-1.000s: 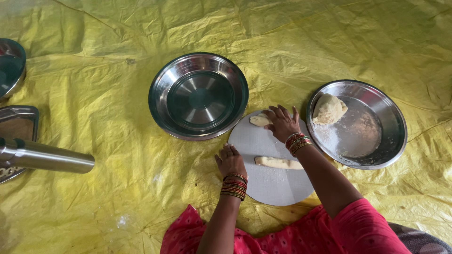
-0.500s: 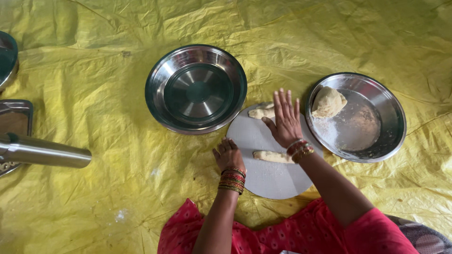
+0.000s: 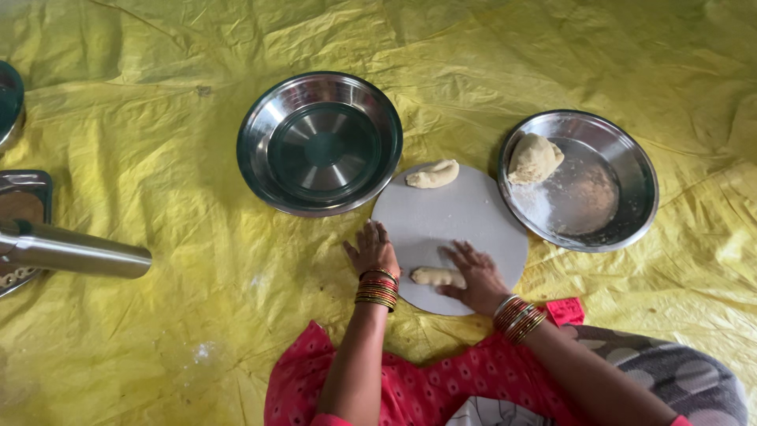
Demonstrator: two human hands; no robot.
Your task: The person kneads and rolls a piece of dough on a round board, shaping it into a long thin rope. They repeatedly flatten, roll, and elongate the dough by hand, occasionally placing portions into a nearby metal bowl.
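Yellow sheet [image 3: 158, 118] covers the floor, creased all over, and the round grey board [image 3: 465, 217] lies straight on it between a deep steel bowl [image 3: 319, 142] and a shallow steel plate [image 3: 623, 170].

Risks, as I judge them. The board rests on slick, wrinkled plastic, so a hard sideways push could make it slide or rock. Its far-left edge meets the bowl's rim, so a shove that way could knock the bowl. The near dough roll [image 3: 438, 277] sits close to the board's front edge; rolled too far toward the person, it could drop onto the sheet and pick up dirt. Uneven pressure would leave it thick at one end. The far dough piece [image 3: 432, 174] lies at the board's back edge, just beside the bowl, and could be nudged off.

Left hand [image 3: 371, 251] lies flat and open, fingers spread, at the board's left rim, partly on the sheet; it holds nothing. Right hand [image 3: 477, 280] is open too, fingers slightly curled, touching the right end of the near roll, not closed around it. A dough lump [image 3: 534, 158] sits in the plate with loose flour, well apart from both hands. A steel cylinder [image 3: 75, 251] lies far left.
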